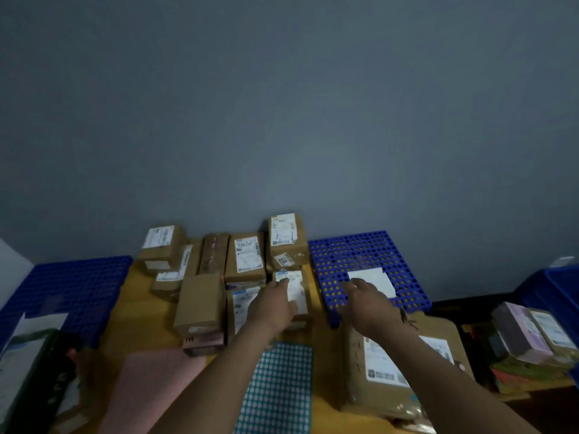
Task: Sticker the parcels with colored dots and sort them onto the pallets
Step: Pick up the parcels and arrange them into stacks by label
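At the centre of the frame, the left hand (275, 303) grips a small cardboard parcel (299, 286) on the worktop (141, 308), likely light and stiff, best held across its sides, while the right hand (365, 300) reaches, fingers relaxed, over the blue pallet (344, 255).

The left hand (275, 303) lies on a small labelled parcel (296, 288); blur hides whether it grips. Just right of it, the right hand (365, 303) reaches over the blue pallet (351, 252), its relaxed fingers at a white sheet (376, 278). Nearer than both hands lies the dot sheet (279, 389).
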